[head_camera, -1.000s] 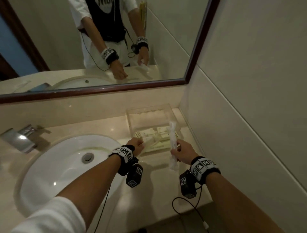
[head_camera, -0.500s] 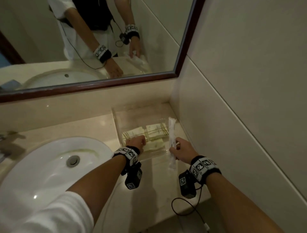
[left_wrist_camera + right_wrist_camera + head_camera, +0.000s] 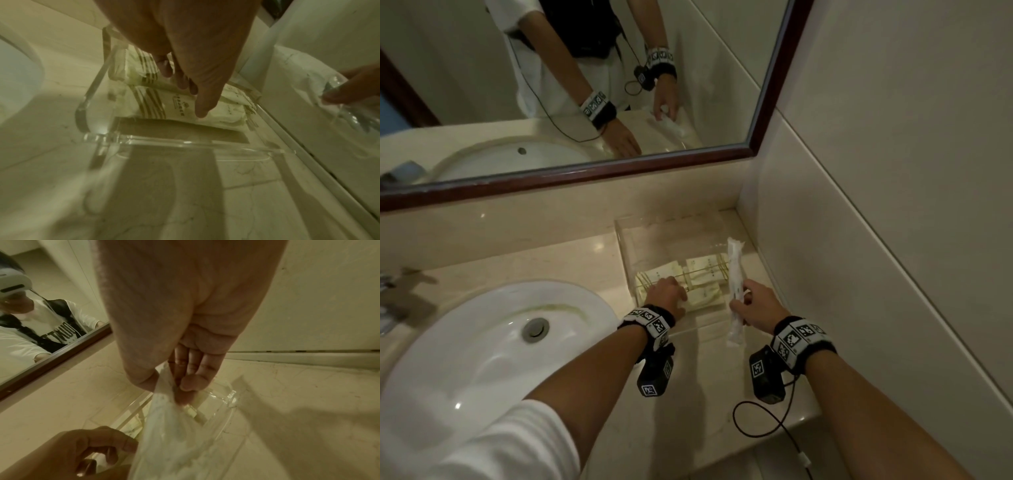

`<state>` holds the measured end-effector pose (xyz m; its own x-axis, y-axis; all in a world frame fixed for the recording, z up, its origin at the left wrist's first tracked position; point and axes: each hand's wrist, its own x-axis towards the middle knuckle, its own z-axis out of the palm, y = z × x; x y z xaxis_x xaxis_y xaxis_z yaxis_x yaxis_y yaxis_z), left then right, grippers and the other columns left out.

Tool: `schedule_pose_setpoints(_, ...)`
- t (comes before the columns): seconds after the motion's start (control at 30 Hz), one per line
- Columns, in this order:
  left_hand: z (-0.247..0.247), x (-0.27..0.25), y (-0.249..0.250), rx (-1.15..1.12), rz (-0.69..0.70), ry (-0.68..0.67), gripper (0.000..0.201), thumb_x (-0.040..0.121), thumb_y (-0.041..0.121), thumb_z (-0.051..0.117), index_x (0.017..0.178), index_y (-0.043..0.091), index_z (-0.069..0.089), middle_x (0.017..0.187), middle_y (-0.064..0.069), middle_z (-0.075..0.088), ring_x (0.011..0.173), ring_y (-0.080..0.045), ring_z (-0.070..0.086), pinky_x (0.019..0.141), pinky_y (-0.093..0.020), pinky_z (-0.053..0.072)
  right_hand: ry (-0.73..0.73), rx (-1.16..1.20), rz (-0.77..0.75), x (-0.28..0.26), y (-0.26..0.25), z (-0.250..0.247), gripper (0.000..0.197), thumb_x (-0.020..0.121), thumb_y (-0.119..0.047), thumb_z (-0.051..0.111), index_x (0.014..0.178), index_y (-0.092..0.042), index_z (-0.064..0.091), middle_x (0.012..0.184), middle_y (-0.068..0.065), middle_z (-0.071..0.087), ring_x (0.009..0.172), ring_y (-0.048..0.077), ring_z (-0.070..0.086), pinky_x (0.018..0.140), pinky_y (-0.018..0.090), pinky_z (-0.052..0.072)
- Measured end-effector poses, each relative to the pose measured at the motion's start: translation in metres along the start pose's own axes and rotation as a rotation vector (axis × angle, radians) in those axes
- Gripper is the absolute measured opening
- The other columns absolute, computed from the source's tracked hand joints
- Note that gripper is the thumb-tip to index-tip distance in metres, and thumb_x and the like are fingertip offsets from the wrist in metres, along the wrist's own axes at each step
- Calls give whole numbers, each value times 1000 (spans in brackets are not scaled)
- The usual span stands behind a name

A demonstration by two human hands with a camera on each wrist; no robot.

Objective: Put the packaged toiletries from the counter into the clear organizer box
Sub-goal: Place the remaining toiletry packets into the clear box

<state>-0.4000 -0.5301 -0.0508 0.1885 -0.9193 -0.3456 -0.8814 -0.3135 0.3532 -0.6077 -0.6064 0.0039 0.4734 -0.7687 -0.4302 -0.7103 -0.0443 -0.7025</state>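
The clear organizer box stands in the counter's back right corner with several cream striped packets lying in it. My left hand reaches down into the box, its thumb and fingertips resting on the packets behind the near rim. My right hand pinches a long white wrapped packet near its lower end and holds it upright over the box's right side. In the right wrist view the thumb and fingers squeeze the wrapper above the box rim.
A white sink basin takes up the counter's left, with a faucet at the far left. A framed mirror hangs behind and a tiled wall closes the right. Bare counter lies in front of the box.
My left hand carried a cream packet from the box's front edge down among the packets inside. The right hand kept the long packet upright in nearly the same place.
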Motion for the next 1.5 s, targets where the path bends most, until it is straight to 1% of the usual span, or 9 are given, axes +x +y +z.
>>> schedule_pose_setpoints(0.23,0,-5,-4,96,58,18,38,77,16,65,113,18,55,123,-5,48,121,-26,42,103,-38,31,0,-45,-32,1,0,1,21,86,-22,62,103,-11,57,82,16,71,70,29,70,67,40,58)
schedule_pose_setpoints(0.47,-1,-6,0,123,53,8,27,79,12,59,106,16,54,119,-5,51,117,-27,46,102,-39,32,-1,-54,-28,-4,5,-3,18,87,-20,63,98,-8,56,77,16,68,58,19,61,57,31,52)
schedule_pose_setpoints(0.67,-1,-8,-1,97,30,-12,28,80,14,61,107,15,54,117,-6,51,112,-27,52,102,-39,33,3,-114,-37,-8,7,-4,17,85,-24,63,97,-13,58,76,12,67,62,20,60,61,37,54)
schedule_pose_setpoints(0.87,-13,-14,-8,-48,-16,-5,31,79,25,66,106,13,56,114,-8,55,101,-29,57,86,-36,47,-14,-239,-111,-8,-6,-7,11,87,-23,62,96,-24,56,73,-5,57,66,15,53,59,24,42)
schedule_pose_setpoints(1.03,-26,-23,-28,-243,-106,53,26,78,16,67,101,6,61,105,-13,64,99,-29,59,79,-29,44,-34,-368,-110,0,-13,-4,17,85,-20,62,98,-9,65,93,8,66,85,28,62,71,35,48)
schedule_pose_setpoints(1.23,-39,-48,-61,-371,-267,160,13,77,13,67,81,17,56,83,-3,58,76,-19,53,67,-23,38,-82,-484,-94,11,-12,13,14,85,-11,54,77,-18,62,86,8,67,82,27,63,65,30,45)
schedule_pose_setpoints(1.3,-41,-55,-68,-373,-289,178,12,78,14,66,81,17,55,81,-2,57,74,-19,52,66,-24,38,-102,-544,-102,15,-14,22,16,87,-15,52,79,-20,65,90,6,68,86,28,64,70,31,46)
schedule_pose_setpoints(1.4,-42,-64,-78,-415,-342,193,13,78,13,66,81,18,55,80,-2,58,73,-20,54,66,-23,39,-118,-612,-106,24,-13,34,22,92,-22,52,100,-22,72,102,3,69,99,27,63,89,37,45)
schedule_pose_setpoints(1.5,-42,-69,-85,-448,-380,205,13,77,15,68,81,17,56,79,-3,59,73,-20,54,67,-24,41,-112,-636,-83,31,-9,45,24,94,-19,52,106,-26,71,109,1,69,109,26,60,101,41,38)
